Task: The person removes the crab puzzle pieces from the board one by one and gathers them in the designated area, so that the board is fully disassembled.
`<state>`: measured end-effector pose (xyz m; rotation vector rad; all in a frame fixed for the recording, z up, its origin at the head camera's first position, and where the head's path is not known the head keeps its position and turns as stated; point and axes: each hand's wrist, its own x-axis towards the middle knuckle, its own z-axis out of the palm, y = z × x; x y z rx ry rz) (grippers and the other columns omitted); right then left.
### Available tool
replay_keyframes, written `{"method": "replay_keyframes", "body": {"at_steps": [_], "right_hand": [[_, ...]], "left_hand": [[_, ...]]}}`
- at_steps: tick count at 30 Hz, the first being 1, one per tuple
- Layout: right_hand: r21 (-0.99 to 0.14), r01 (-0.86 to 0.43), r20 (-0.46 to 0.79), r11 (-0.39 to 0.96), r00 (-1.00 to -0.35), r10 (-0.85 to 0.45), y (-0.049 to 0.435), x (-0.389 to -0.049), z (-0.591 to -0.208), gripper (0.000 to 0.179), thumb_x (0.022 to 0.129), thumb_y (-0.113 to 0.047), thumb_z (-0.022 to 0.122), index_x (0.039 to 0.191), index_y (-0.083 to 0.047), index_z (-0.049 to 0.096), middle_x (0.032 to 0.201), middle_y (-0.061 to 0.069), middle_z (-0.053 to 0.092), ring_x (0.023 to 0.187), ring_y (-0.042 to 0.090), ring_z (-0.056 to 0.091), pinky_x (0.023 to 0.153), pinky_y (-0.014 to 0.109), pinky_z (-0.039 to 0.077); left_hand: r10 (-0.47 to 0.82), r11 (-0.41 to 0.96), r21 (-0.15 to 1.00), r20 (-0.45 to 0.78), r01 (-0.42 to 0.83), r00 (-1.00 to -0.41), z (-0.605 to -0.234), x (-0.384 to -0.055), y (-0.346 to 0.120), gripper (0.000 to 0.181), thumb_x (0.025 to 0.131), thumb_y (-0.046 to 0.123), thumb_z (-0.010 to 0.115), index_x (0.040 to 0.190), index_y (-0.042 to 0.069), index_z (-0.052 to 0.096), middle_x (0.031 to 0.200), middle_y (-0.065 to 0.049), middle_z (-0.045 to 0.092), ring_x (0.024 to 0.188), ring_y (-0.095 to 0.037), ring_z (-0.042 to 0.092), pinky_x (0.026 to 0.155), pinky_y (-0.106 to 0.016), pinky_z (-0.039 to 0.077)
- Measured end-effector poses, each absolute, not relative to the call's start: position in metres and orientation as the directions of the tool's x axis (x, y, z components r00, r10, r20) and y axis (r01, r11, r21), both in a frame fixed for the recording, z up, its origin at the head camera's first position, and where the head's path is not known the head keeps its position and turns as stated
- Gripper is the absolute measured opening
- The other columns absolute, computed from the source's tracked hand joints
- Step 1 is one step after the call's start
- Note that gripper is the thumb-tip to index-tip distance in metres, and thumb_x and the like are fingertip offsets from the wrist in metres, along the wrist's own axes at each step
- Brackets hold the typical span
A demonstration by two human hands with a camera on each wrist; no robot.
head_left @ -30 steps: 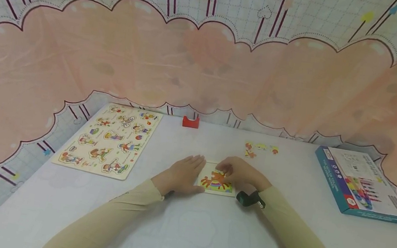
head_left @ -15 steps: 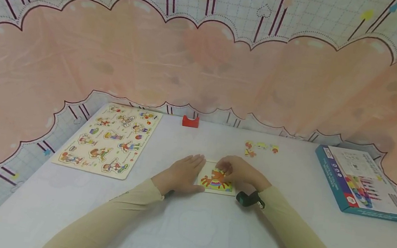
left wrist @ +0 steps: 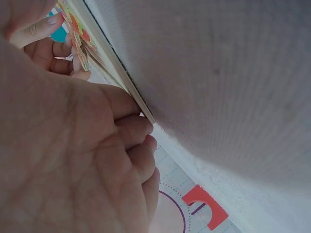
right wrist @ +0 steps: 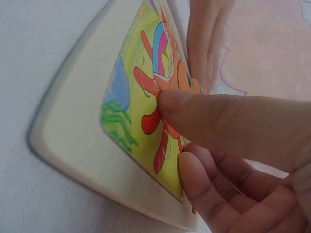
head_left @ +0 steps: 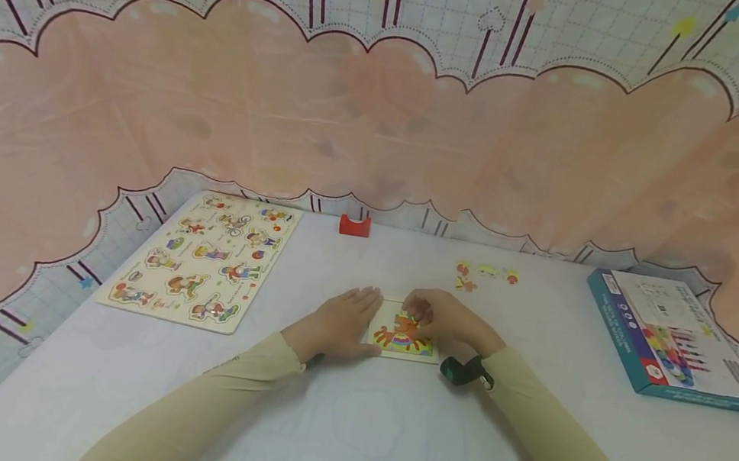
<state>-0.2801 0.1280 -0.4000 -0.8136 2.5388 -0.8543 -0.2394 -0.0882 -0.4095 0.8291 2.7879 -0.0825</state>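
Note:
A small wooden jigsaw tray (head_left: 405,356) lies at mid-table, partly filled with a picture of an orange crab-like animal with a rainbow-striped belly. My left hand (head_left: 346,324) rests flat against its left edge, fingers straight and thumb out along the lower corner. From the right, my right hand (head_left: 451,322) reaches over the tray. In the right wrist view its thumb (right wrist: 177,104) presses on the picture, and the forefinger lies at the right edge of a yellow-and-red puzzle piece (right wrist: 170,158), pinching it. Several loose puzzle pieces (head_left: 466,284) lie behind the right hand.
To the left lies a large peg puzzle board (head_left: 209,261) with children figures. A red arched block (head_left: 354,226) stands at the back edge, before a patterned cloth backdrop (head_left: 381,132). A teal-sided box (head_left: 677,345) of paints lies at the right.
The right fingers shift very slightly over the picture. Left hand, tray and loose pieces stay in place.

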Motion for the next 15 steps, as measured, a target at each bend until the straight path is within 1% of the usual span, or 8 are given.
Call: {"method": "replay_keyframes", "body": {"at_steps": [4,11,15], "right_hand": [[-0.636,-0.411,-0.128,0.653,-0.779,-0.614,0.1281,-0.2807,-0.4015,0.032,0.076,-0.008,0.077,0.104,-0.01,0.061,0.095,0.004,0.063,0.084,0.015,0.056,0.077,0.026,0.053],[-0.624,-0.421,-0.124,0.659,-0.779,-0.614,0.1285,-0.2812,-0.4039,0.034,0.075,-0.017,0.079,0.103,-0.011,0.06,0.093,0.003,0.062,0.083,0.014,0.055,0.076,0.025,0.052],[-0.617,-0.419,-0.123,0.666,-0.785,-0.607,0.1257,-0.2806,-0.4029,0.036,0.074,-0.018,0.08,0.101,-0.011,0.059,0.091,0.003,0.061,0.082,0.015,0.054,0.074,0.025,0.051]], "left_hand": [[0.53,0.84,0.014,-0.238,0.543,-0.814,-0.4102,-0.2403,-0.088,0.088,0.089,0.059,0.05,0.15,0.004,0.018,0.158,-0.009,0.017,0.147,-0.021,0.014,0.121,-0.035,0.015],[0.531,0.84,0.014,-0.235,0.543,-0.814,-0.4089,-0.2399,-0.0876,0.088,0.089,0.059,0.05,0.15,0.004,0.019,0.158,-0.01,0.018,0.147,-0.022,0.016,0.121,-0.036,0.016],[0.534,0.838,0.011,-0.23,0.546,-0.814,-0.4089,-0.2393,-0.088,0.087,0.089,0.058,0.05,0.15,0.003,0.019,0.158,-0.01,0.019,0.147,-0.022,0.016,0.121,-0.036,0.017]]}}
